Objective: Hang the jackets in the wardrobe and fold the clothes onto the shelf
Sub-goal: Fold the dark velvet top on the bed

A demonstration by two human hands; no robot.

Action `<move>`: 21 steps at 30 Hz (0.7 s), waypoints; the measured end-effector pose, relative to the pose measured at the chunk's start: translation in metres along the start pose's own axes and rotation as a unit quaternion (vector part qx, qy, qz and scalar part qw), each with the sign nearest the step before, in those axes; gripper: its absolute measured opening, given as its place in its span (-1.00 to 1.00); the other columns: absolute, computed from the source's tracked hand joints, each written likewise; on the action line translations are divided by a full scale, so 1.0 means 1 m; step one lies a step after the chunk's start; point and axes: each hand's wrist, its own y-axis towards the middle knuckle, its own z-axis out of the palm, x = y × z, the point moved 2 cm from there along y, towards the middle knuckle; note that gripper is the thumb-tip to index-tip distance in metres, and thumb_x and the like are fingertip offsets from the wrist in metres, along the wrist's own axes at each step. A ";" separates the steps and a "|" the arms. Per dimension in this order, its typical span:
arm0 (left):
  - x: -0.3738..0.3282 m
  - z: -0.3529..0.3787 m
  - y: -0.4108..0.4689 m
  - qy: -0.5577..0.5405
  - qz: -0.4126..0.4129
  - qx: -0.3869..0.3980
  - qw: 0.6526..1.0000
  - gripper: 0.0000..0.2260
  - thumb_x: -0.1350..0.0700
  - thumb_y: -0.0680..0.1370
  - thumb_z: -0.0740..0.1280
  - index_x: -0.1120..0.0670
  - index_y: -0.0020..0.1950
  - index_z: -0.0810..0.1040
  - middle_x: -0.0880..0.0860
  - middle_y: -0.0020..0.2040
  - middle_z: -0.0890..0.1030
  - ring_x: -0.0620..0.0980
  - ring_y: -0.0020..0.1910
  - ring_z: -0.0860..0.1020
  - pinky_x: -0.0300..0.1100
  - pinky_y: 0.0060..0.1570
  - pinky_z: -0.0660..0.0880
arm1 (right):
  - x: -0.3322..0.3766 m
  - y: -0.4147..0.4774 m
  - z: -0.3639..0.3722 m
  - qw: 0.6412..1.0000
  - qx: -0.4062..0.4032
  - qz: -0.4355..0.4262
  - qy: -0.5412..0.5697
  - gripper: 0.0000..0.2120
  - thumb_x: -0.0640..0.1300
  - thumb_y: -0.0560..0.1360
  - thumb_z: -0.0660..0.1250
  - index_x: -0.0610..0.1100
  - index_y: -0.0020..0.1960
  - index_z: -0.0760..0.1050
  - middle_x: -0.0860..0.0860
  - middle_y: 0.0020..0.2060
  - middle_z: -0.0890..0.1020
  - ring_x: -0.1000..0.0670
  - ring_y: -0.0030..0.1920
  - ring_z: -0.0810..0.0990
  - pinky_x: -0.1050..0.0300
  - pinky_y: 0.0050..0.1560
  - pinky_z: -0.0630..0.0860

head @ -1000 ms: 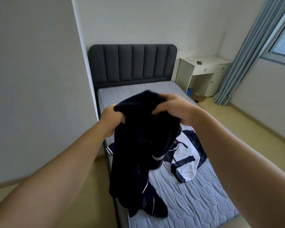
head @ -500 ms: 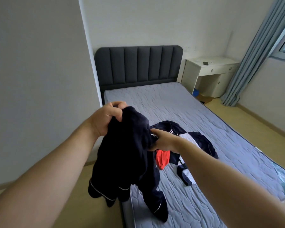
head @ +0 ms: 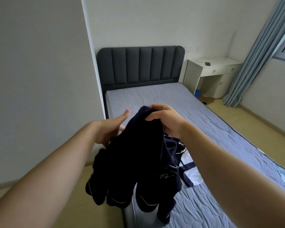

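Head view: I am watching the dark garment [head: 135, 158] hanging in a soft, limp bunch over the near edge of the bed [head: 220, 134], thin pale piping showing at its cuffs. My right hand [head: 164, 119] is pinching its top fold, fingers curled tight; my left hand [head: 112, 127] is lying flatter beside it with the thumb out, and I cannot tell whether it is gripping. With one pinch carrying it, I judge the fabric could be slipping free. Behind it, a navy-and-white garment [head: 191, 171] is lying crumpled on the quilted mattress.
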 end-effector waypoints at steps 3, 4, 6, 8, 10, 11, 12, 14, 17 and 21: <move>0.000 0.021 0.011 -0.054 0.025 0.000 0.998 -0.49 -0.32 0.51 0.32 0.16 0.01 0.53 0.17 -0.12 0.56 0.11 -0.17 0.55 -0.08 -0.15 0.43 | 0.005 -0.001 0.016 0.998 0.058 0.021 -0.021 -0.65 -0.32 0.23 0.36 -0.08 -0.05 0.70 -0.14 -0.13 0.70 -0.13 -0.09 0.67 0.05 -0.05 0.59; -0.001 0.027 0.014 -0.050 0.029 -0.017 0.998 -0.66 -0.12 0.57 0.35 0.18 -0.02 0.51 0.17 -0.17 0.53 0.09 -0.22 0.52 -0.07 -0.17 0.41 | 0.005 -0.002 0.021 0.997 0.066 0.029 -0.042 -0.64 -0.33 0.21 0.33 -0.06 -0.09 0.71 -0.12 -0.15 0.70 -0.11 -0.11 0.67 0.07 -0.05 0.58; -0.004 0.033 0.018 -0.051 0.042 -0.088 0.994 -0.83 0.13 0.60 0.33 0.24 -0.03 0.53 0.21 -0.18 0.55 0.12 -0.22 0.54 -0.06 -0.14 0.43 | 0.002 -0.007 0.028 0.993 0.075 0.049 -0.070 -0.62 -0.36 0.21 0.30 -0.08 -0.10 0.72 -0.11 -0.19 0.70 -0.09 -0.13 0.65 0.07 -0.04 0.58; -0.009 0.035 0.019 -0.072 0.069 -0.172 0.980 -0.87 0.24 0.58 0.32 0.28 -0.13 0.55 0.20 -0.29 0.60 0.08 -0.32 0.59 -0.17 -0.25 0.50 | -0.006 -0.013 0.028 0.990 0.084 0.087 -0.078 -0.61 -0.45 0.30 0.26 -0.20 0.01 0.70 -0.18 -0.14 0.68 -0.14 -0.08 0.63 0.00 0.07 0.59; -0.015 0.037 0.019 -0.151 0.096 -0.195 0.964 -0.78 0.28 0.59 0.22 0.23 -0.25 0.51 0.13 -0.42 0.58 0.02 -0.46 0.57 -0.28 -0.41 0.48 | -0.015 -0.020 0.026 0.981 0.096 0.141 -0.093 -0.58 -0.49 0.36 0.22 -0.24 0.11 0.66 -0.24 -0.07 0.65 -0.22 -0.04 0.56 -0.07 0.10 0.50; -0.018 0.037 0.019 -0.198 0.106 -0.197 0.954 -0.76 0.25 0.58 0.19 0.19 -0.28 0.49 0.10 -0.45 0.56 0.00 -0.50 0.55 -0.28 -0.46 0.45 | -0.019 -0.023 0.024 0.974 0.114 0.171 -0.099 -0.57 -0.47 0.38 0.19 -0.23 0.12 0.66 -0.26 -0.03 0.62 -0.23 -0.02 0.53 -0.10 0.08 0.46; -0.021 0.037 0.019 -0.233 0.117 -0.191 0.946 -0.76 0.20 0.57 0.20 0.15 -0.29 0.49 0.08 -0.44 0.55 -0.01 -0.50 0.54 -0.26 -0.46 0.45 | -0.024 -0.026 0.023 0.965 0.139 0.201 -0.096 -0.56 -0.46 0.40 0.16 -0.22 0.13 0.66 -0.27 -0.01 0.61 -0.24 -0.02 0.52 -0.10 0.05 0.47; -0.028 0.040 0.012 -0.242 0.155 -0.145 0.947 -0.76 0.08 0.54 0.33 0.12 -0.31 0.57 0.10 -0.36 0.60 0.01 -0.42 0.59 -0.24 -0.42 0.50 | -0.032 -0.032 0.018 0.948 0.164 0.255 -0.094 -0.57 -0.42 0.44 0.10 -0.20 0.12 0.65 -0.27 0.00 0.64 -0.24 -0.03 0.59 -0.09 -0.02 0.58; -0.039 0.044 0.000 -0.103 0.246 -0.130 0.955 -0.91 0.22 0.37 0.51 0.12 -0.32 0.65 0.13 -0.29 0.66 0.03 -0.34 0.64 -0.23 -0.38 0.54 | -0.043 -0.031 0.006 0.937 0.078 0.277 -0.198 -0.77 -0.31 0.54 0.23 -0.24 0.12 0.60 -0.22 0.00 0.70 -0.22 -0.02 0.69 -0.18 0.06 0.64; -0.047 0.047 -0.014 0.005 0.310 -0.167 0.936 -0.85 0.27 0.22 0.49 0.13 -0.29 0.58 0.13 -0.33 0.60 0.06 -0.34 0.59 -0.10 -0.27 0.54 | -0.061 -0.022 -0.016 0.880 -0.113 0.255 -0.385 -0.46 0.01 0.36 0.57 -0.14 0.21 0.42 -0.09 0.06 0.54 -0.11 0.03 0.58 -0.01 0.02 0.59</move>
